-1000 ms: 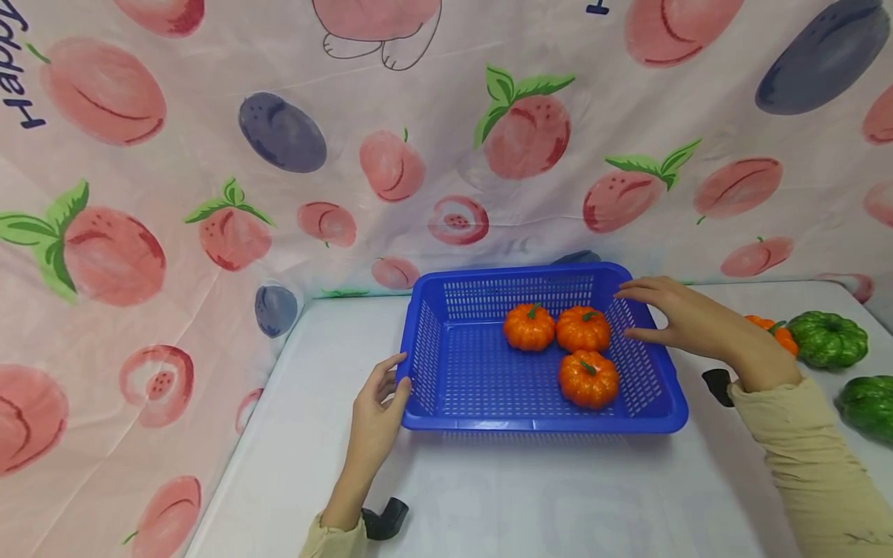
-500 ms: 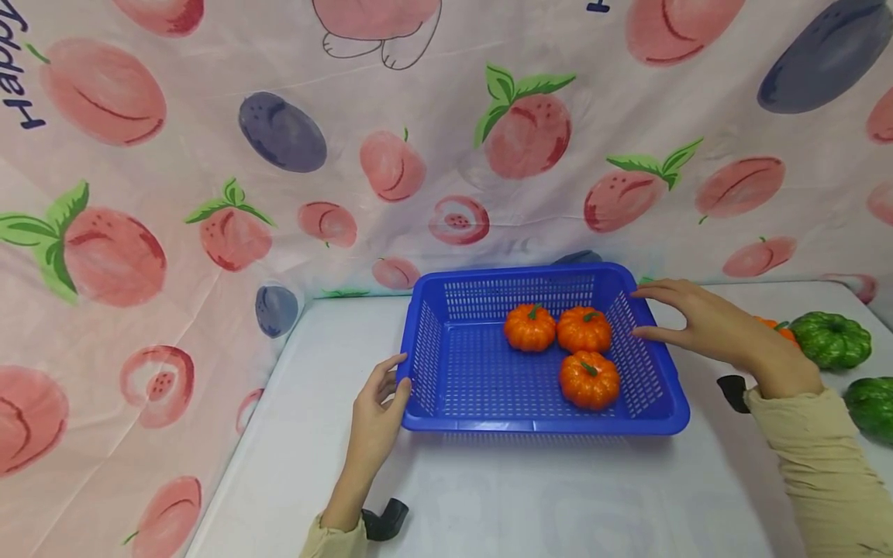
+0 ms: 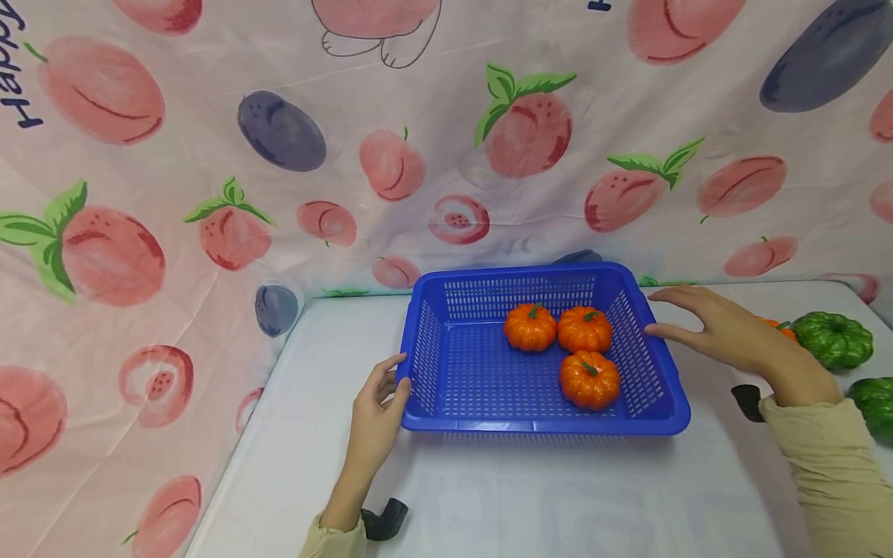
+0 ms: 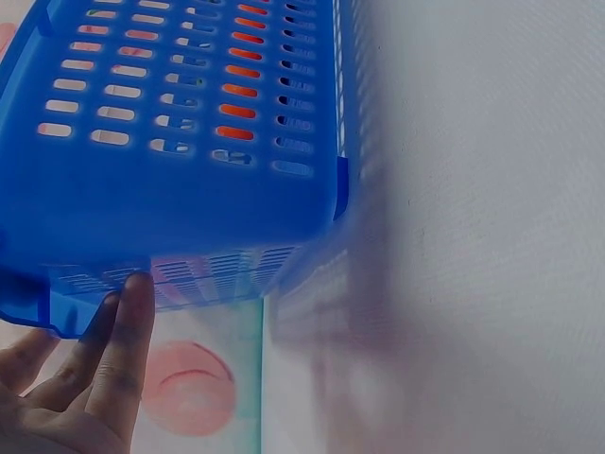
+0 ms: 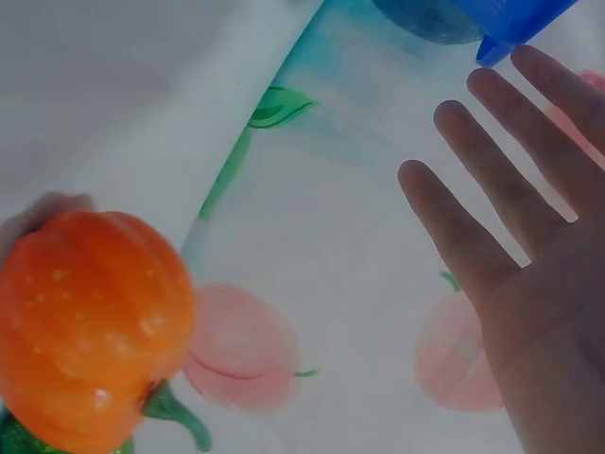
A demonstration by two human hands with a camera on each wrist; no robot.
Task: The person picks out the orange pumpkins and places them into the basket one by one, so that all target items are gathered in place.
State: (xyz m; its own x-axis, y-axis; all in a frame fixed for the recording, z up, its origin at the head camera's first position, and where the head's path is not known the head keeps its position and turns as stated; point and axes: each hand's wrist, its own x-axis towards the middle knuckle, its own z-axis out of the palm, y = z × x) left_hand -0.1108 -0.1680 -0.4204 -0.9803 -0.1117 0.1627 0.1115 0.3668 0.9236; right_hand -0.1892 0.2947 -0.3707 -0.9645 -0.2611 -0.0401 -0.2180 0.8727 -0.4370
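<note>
A blue plastic basket (image 3: 530, 425) with slotted walls stands in the middle of the white table. Three small orange pumpkins with green stems sit in its right half: one at the back (image 3: 530, 327), another beside it (image 3: 584, 329), a third nearer the front (image 3: 590, 380). My left hand (image 3: 377, 415) holds the basket's left rim, thumb and fingertips at the edge; in the left wrist view its fingers (image 4: 123, 350) reach the outer wall. My right hand (image 3: 725, 329) is just outside the right rim, fingers spread and holding nothing; its palm (image 5: 558, 331) shows in the right wrist view.
To the right lie two green pumpkins, one farther back (image 3: 833, 341) and one nearer (image 3: 875, 407). Another orange pumpkin (image 5: 90, 331) is partly hidden behind my right wrist in the head view. A fruit-print cloth (image 3: 418, 155) hangs behind the table and along its left side.
My right hand has drawn back to the right, from over the basket's right rim to just outside it. The left hand, basket and pumpkins stay practically in place.
</note>
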